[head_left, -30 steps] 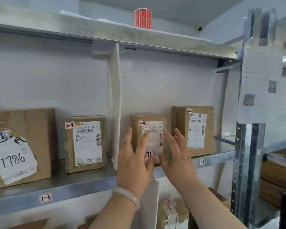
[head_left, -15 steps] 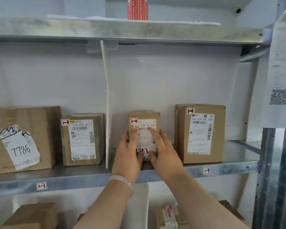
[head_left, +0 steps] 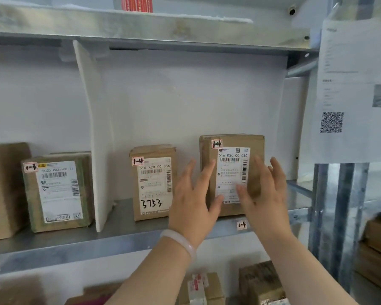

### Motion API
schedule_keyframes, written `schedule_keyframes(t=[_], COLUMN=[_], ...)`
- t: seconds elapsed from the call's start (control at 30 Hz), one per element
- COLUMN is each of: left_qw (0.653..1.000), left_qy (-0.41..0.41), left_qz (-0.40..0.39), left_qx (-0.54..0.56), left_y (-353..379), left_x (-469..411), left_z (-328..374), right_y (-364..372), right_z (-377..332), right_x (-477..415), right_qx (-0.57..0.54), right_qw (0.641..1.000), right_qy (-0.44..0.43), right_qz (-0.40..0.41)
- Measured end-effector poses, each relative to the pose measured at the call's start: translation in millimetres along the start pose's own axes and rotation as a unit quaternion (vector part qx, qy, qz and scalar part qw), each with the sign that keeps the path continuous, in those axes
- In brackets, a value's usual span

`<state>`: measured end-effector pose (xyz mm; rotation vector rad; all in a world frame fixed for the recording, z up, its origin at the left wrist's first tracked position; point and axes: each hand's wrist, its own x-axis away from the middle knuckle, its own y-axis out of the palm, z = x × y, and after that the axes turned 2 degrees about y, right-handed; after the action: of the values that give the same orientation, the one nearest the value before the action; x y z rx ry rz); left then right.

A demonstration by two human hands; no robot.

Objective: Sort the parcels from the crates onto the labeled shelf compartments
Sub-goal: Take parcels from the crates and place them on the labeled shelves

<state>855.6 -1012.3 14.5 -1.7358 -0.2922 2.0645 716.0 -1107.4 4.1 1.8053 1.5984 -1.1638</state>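
— What are the hands doing?
— The left hand [head_left: 191,203] and right hand [head_left: 267,194] are both spread, fingers straight, gripping nothing, flanking the taller parcel [head_left: 231,172] (contact unclear).
— Where's that parcel?
— Upright on the shelf [head_left: 119,245], compartment 1-4, right of the 3753 parcel [head_left: 153,183] and the white divider [head_left: 97,139].
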Motion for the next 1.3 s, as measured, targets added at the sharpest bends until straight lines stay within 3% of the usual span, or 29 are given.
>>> schedule_keyframes(t=[0.13, 0.53, 0.67, 0.83, 0.93, 1.03, 1.13, 1.3], left_qw=[0.998, 0.996, 0.999, 0.995, 0.991, 0.988, 0.972, 0.941], left_qy=[-0.002, -0.056, -0.018, 0.092, 0.110, 0.009, -0.071, -0.170], left_qz=[-0.051, -0.064, -0.044, -0.021, -0.073, -0.146, -0.225, -0.275], left_qx=[0.035, 0.036, 0.020, 0.025, 0.031, 0.046, 0.004, -0.095], left_y=[26, 48, 25, -5, -1, 14, 31, 63], left_x=[-10, -21, -2, 71, 130, 181, 211, 226], left_z=[-1, -5, 2, 0, -5, -15, -27, -42], right_y=[2, 14, -3, -18, -12, 5, 24, 55], right_z=[21, 39, 34, 40, 56, 73, 92, 119], right_x=[-4, -27, -4, 76, 129, 170, 194, 211], right_qx=[0.027, 0.045, 0.030, 0.015, -0.008, 0.017, 0.075, 0.117], right_qw=[0.996, 0.989, 0.997, 0.986, 0.985, 0.975, 0.939, 0.892], right_qy=[0.023, 0.020, -0.029, -0.166, -0.148, -0.045, 0.045, 0.087], right_qz=[-0.085, -0.139, -0.062, -0.012, -0.094, -0.219, -0.332, -0.427])
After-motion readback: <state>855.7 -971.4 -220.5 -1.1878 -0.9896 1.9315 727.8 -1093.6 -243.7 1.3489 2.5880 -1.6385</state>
